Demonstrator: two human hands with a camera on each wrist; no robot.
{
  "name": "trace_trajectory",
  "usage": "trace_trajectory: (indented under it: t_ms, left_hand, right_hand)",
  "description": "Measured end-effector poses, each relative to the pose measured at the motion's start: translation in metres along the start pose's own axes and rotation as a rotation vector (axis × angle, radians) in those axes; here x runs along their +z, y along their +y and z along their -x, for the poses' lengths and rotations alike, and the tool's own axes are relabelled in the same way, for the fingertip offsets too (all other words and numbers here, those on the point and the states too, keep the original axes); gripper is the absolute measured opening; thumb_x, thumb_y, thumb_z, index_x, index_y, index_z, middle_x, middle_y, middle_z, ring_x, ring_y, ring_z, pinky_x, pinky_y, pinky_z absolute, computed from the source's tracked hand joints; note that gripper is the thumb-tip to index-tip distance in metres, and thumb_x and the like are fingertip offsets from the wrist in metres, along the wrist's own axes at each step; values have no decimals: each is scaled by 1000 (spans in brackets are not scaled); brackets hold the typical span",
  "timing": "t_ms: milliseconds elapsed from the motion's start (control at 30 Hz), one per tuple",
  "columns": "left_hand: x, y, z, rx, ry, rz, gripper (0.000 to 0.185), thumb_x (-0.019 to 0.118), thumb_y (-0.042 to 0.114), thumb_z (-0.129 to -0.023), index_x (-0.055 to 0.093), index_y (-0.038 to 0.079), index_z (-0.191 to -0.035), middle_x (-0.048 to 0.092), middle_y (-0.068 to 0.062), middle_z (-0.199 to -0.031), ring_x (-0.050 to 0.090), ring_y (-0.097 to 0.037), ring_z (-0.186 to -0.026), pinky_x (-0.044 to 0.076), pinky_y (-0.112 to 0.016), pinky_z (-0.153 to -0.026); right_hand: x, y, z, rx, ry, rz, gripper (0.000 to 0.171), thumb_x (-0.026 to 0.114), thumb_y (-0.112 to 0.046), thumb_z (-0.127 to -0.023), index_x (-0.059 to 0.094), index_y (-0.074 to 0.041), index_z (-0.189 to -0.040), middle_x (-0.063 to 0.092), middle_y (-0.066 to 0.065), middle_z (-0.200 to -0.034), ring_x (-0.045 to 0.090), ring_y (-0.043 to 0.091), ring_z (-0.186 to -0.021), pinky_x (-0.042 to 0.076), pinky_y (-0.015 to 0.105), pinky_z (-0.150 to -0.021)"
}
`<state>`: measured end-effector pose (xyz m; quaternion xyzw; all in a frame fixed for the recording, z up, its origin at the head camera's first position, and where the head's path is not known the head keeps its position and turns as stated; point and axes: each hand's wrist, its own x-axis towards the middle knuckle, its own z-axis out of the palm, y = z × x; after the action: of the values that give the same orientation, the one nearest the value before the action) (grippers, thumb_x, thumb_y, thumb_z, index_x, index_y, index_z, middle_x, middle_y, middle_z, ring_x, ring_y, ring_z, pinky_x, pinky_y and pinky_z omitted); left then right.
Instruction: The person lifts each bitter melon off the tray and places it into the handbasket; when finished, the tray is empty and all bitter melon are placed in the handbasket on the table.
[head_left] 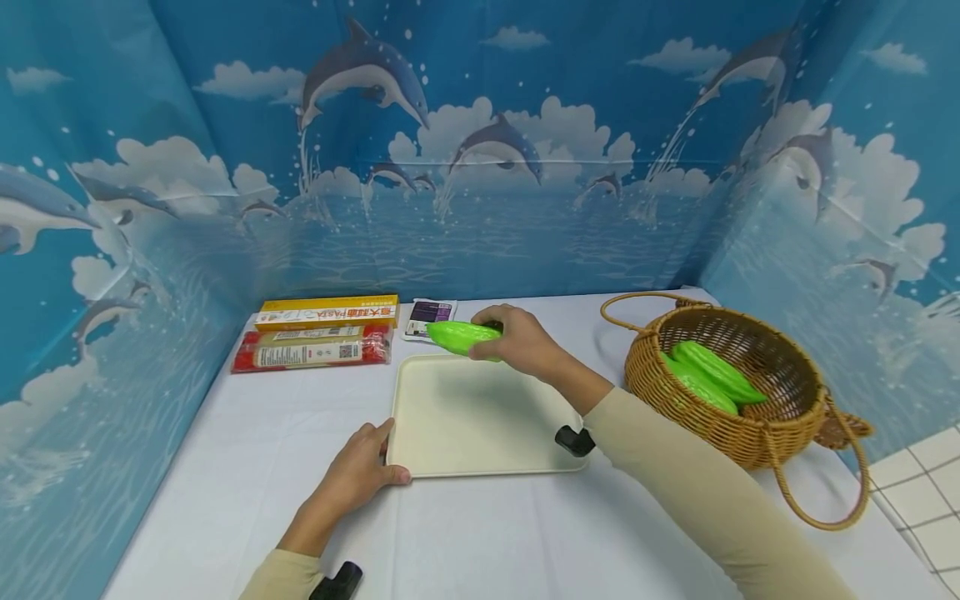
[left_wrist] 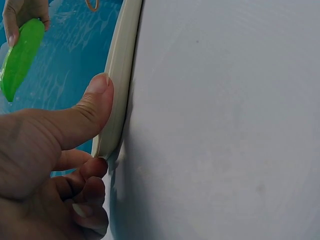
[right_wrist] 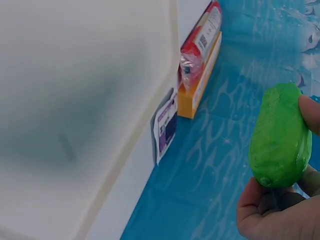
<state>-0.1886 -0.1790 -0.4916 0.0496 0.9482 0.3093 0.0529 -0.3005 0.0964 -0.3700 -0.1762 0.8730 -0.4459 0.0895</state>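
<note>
My right hand [head_left: 517, 340] grips a bright green bitter melon [head_left: 454, 335] and holds it above the back edge of a cream tray [head_left: 487, 417]. In the right wrist view the melon [right_wrist: 280, 137] sits between thumb and fingers, its blunt end facing the camera. At the tray's front left corner is my left hand [head_left: 362, 468]. Its thumb lies along the tray's front side and its fingers curl at the corner, as the left wrist view shows with the tray's rim [left_wrist: 120, 80]. The tray lies flat on the white tablecloth.
On the right stands a wicker basket [head_left: 720, 429] with rope handles, holding more green bitter melons [head_left: 712, 375]. Back left lie a yellow pasta box [head_left: 330, 312] and red-ended packets [head_left: 311, 350]. A small purple and white packet [head_left: 429, 318] lies behind the tray. Dolphin-printed curtains [head_left: 480, 225] surround the table.
</note>
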Motion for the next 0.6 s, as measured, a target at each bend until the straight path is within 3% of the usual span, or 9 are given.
trace_trajectory:
  t_ms: [600]
  left_hand:
    - [1, 1, 0, -8, -1, 5, 99, 91, 28, -71, 42, -7, -150, 52, -4, -90, 47, -17, -80, 42, -34, -73]
  right_hand:
    - [-74, 5, 46, 42, 27, 18, 63, 78, -32, -90, 54, -10, -144, 54, 10, -141, 54, 30, -121, 47, 48, -97]
